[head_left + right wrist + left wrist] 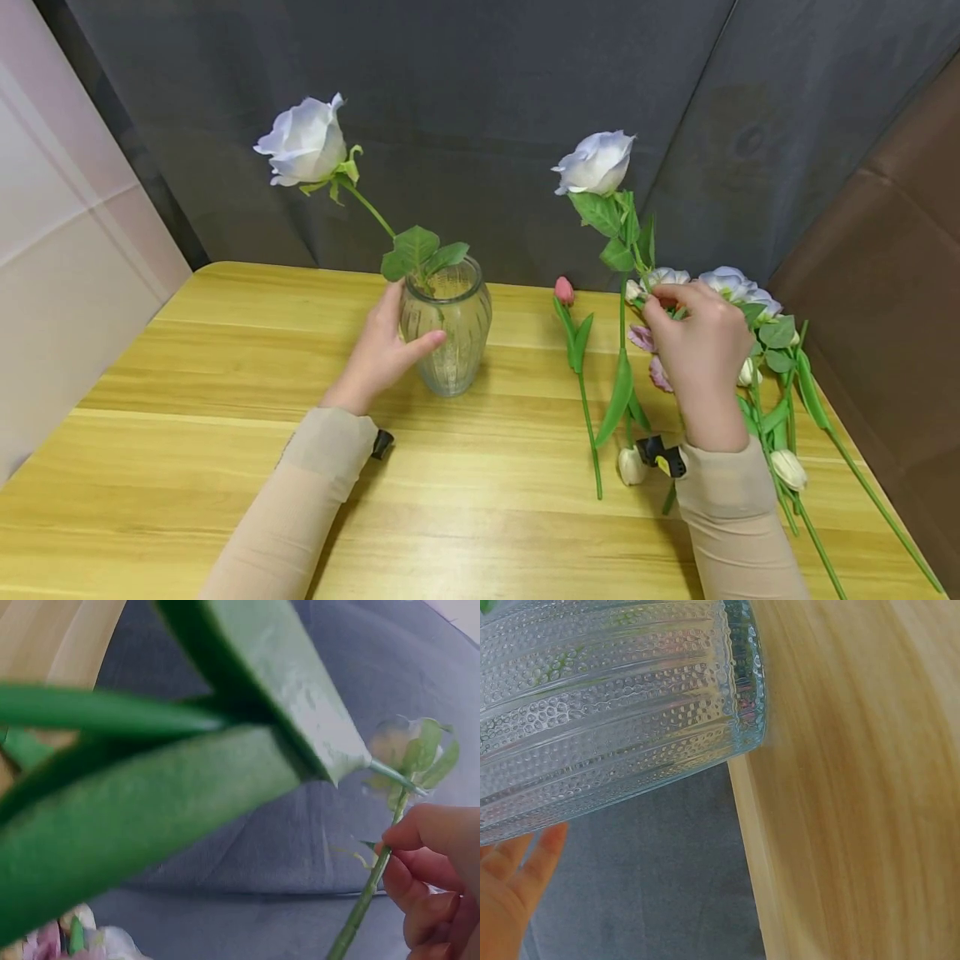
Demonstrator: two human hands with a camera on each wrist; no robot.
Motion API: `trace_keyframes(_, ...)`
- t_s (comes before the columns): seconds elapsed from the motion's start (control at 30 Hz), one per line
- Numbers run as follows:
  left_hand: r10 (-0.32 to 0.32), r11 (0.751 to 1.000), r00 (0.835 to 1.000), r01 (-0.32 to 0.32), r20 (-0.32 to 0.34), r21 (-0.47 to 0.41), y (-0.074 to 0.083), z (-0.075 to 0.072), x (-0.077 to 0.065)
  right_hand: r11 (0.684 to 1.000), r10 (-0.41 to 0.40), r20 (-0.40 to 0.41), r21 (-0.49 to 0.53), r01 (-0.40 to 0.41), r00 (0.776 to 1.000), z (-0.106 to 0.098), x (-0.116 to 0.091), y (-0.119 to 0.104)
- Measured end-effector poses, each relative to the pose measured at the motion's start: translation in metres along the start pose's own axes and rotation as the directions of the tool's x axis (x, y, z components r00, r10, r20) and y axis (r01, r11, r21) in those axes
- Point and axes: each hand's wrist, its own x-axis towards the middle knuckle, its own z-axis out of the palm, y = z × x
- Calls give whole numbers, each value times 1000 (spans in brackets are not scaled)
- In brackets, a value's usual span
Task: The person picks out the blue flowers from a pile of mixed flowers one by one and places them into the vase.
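Note:
A clear ribbed glass vase (461,354) stands on the table, one pale blue-white rose (303,143) leaning left out of its mouth. My left hand (381,348) holds the vase from the left, thumb across its front; the other fingers are partly hidden behind the glass. In the left wrist view, fingertips (544,855) show at the vase's side. My right hand (701,354) pinches the stem of a second pale rose (596,162), raised bloom-up over the flowers at right. A white tulip (632,465) hangs head-down beside that stem; its green leaves (165,810) loom in the right wrist view.
A pink tulip (564,292) lies between the vase and my right hand. Under and beyond that hand is a pile with more pale roses (727,283), white tulips (789,469) and purple flowers (660,373). A dark curtain (465,125) backs the wooden table (187,467).

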Motion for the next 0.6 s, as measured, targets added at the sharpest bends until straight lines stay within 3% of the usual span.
trace_keyframes(0.3, 5, 1000, 1000, -5, -4, -10, 1, 0, 1, 960, 94, 108, 252, -119, 990, 0, 1, -4)
trace_keyframes(0.6, -1, 1000, 1000, 1, -2, 11, 2, -1, 1, 948, 40, 60, 314, -57, 997, 0, 0, -7)
